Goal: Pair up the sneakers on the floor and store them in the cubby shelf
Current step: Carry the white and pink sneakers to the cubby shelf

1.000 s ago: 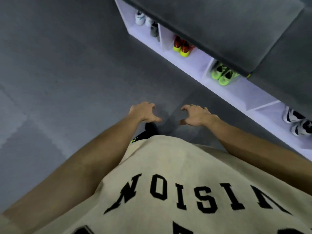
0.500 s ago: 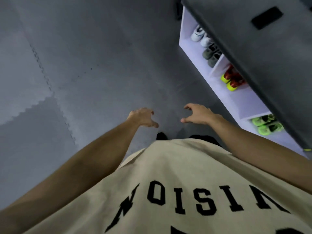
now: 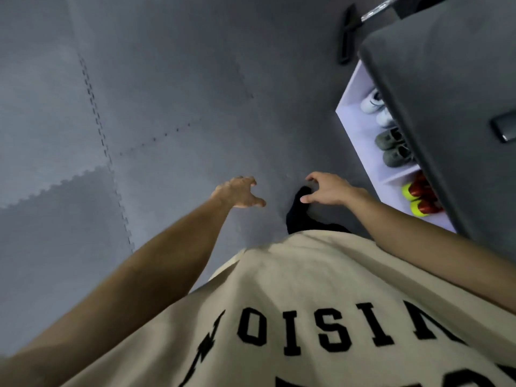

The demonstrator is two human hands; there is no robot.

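The white cubby shelf [image 3: 352, 118] runs along the right edge under a dark grey top. In it I see a white pair of sneakers [image 3: 372, 106], a dark grey-green pair [image 3: 392, 146] and a red pair with yellow toes [image 3: 418, 198], each pair side by side. My left hand [image 3: 240, 192] and my right hand [image 3: 326, 189] hang empty over the grey floor, fingers curled and apart. Both are to the left of the shelf, touching nothing. No loose sneaker shows on the floor.
Grey interlocking foam mats [image 3: 139, 121] cover the floor. My beige shirt with black letters [image 3: 307, 317] fills the bottom of the view. My black-clad leg and foot [image 3: 298, 216] show below my right hand. A dark flat object [image 3: 505, 129] lies on the shelf top.
The view has swung to the left, so the shelf slid to the right edge and the green pair and black-and-white pair left the frame. My hands stay empty and spread slightly wider.
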